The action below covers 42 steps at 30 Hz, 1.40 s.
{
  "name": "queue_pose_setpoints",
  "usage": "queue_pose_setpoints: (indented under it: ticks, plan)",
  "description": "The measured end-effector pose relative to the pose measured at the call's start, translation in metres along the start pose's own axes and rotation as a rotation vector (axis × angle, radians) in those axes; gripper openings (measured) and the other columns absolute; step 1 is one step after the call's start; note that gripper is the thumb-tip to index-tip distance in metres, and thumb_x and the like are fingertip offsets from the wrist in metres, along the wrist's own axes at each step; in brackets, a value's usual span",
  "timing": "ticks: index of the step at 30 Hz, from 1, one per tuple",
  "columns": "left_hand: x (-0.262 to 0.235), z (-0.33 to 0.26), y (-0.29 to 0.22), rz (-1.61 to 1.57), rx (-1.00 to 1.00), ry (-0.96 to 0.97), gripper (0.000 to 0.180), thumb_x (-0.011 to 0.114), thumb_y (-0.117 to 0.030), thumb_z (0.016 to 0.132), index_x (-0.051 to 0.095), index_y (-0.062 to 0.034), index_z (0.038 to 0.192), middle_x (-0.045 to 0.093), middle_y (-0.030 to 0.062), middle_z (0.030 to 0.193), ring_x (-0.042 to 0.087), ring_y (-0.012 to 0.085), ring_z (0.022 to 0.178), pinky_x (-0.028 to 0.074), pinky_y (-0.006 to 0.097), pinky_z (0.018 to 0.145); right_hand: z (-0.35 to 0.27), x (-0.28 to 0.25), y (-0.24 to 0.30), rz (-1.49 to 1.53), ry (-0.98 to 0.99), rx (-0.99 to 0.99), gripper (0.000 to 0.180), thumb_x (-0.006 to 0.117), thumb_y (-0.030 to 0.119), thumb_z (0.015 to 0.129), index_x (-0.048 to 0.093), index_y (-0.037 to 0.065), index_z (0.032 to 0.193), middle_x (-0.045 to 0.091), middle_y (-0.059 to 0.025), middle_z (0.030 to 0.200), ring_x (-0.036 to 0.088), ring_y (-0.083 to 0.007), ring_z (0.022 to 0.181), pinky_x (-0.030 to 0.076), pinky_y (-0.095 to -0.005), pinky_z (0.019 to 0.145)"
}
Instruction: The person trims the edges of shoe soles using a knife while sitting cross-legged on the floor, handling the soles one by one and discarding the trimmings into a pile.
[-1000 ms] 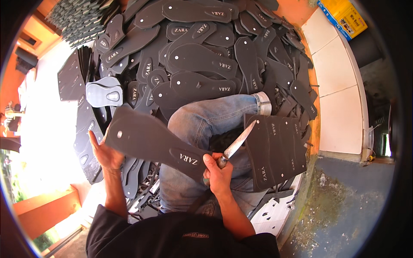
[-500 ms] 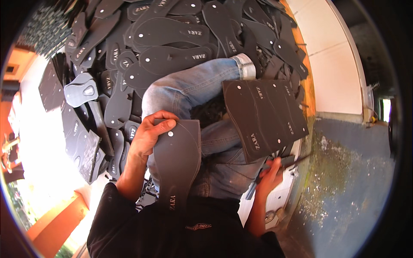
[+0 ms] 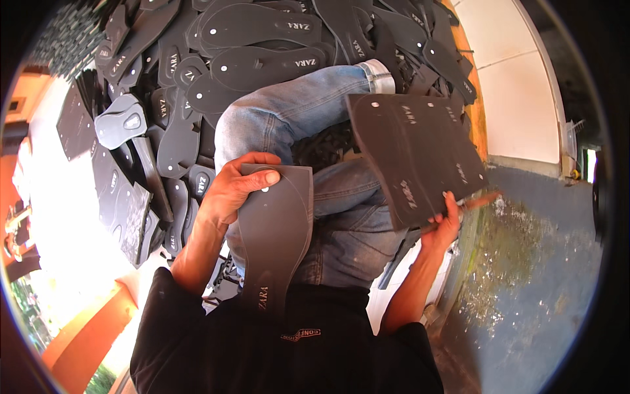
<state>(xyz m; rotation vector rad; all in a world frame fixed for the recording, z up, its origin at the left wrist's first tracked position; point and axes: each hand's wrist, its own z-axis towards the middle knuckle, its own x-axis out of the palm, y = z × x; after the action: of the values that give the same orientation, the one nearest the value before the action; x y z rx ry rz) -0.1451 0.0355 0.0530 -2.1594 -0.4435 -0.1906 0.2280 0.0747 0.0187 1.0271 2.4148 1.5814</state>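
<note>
Currently, left hand (image 3: 237,187): one sole (image 3: 279,217), right hand (image 3: 444,226): one knife (image 3: 482,201), one sheet (image 3: 420,151)

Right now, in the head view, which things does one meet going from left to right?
Light grey insole, left hand, the dark sole blank it grips, dark sheet outlined with several soles, white tiles.

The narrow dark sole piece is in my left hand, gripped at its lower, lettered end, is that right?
Not the lower end: the head view shows your left hand gripping the narrow dark sole piece at its upper end, near the white dot.
</note>
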Motion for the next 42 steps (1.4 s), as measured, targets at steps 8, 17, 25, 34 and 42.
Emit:
queue_pose_setpoints:
  ticks: [8,17,25,34,42]
  plan:
    - [0.01,0.006,0.008,-0.2,0.003,-0.181,0.03,0.074,-0.021,0.077,0.063,0.001,0.093,0.064,0.0057,0.078,0.06,0.0126,0.064,0.05,0.024,0.057,-0.036,0.051,0.012,-0.598,0.112,-0.116,0.046,0.05,0.049,0.091,0.062,0.005,0.085,0.056,0.0006,0.06,0.036,-0.0019,0.043,0.026,-0.0194,0.037]
    - [0.02,-0.008,0.023,-0.288,-0.004,-0.187,0.026,0.071,-0.022,0.08,0.063,0.0011,0.09,0.065,0.0074,0.078,0.062,0.0145,0.065,0.052,0.026,0.059,-0.139,0.003,-0.069,-1.136,0.534,-0.329,0.032,0.071,0.018,0.079,0.048,0.003,0.064,0.045,-0.0117,0.048,0.047,-0.0235,0.04,0.036,-0.0344,0.041]
    - [0.016,-0.006,0.026,-0.201,-0.02,-0.132,0.033,0.068,-0.027,0.083,0.064,0.001,0.101,0.066,0.0079,0.082,0.064,0.0151,0.068,0.052,0.026,0.062,-0.143,0.009,-0.068,-1.179,0.572,-0.375,0.033,0.07,0.015,0.079,0.044,0.005,0.06,0.046,-0.0128,0.047,0.05,-0.0311,0.041,0.037,-0.037,0.04]
    - [0.02,-0.004,0.015,-0.154,-0.053,-0.069,0.031,0.072,-0.021,0.08,0.064,0.0044,0.098,0.067,0.0088,0.082,0.064,0.0142,0.068,0.052,0.025,0.063,-0.139,0.027,-0.072,-1.212,0.557,-0.428,0.032,0.067,0.014,0.081,0.044,0.006,0.061,0.047,-0.0128,0.047,0.05,-0.0314,0.041,0.037,-0.0371,0.039]
    - [0.024,-0.002,0.011,-0.169,-0.052,-0.05,0.029,0.071,-0.02,0.08,0.065,0.0037,0.096,0.067,0.0069,0.08,0.062,0.0124,0.067,0.051,0.023,0.063,-0.125,0.06,-0.07,-1.087,0.57,-0.437,0.033,0.067,0.013,0.081,0.043,0.006,0.06,0.044,-0.0118,0.046,0.046,-0.0286,0.038,0.035,-0.0356,0.039]
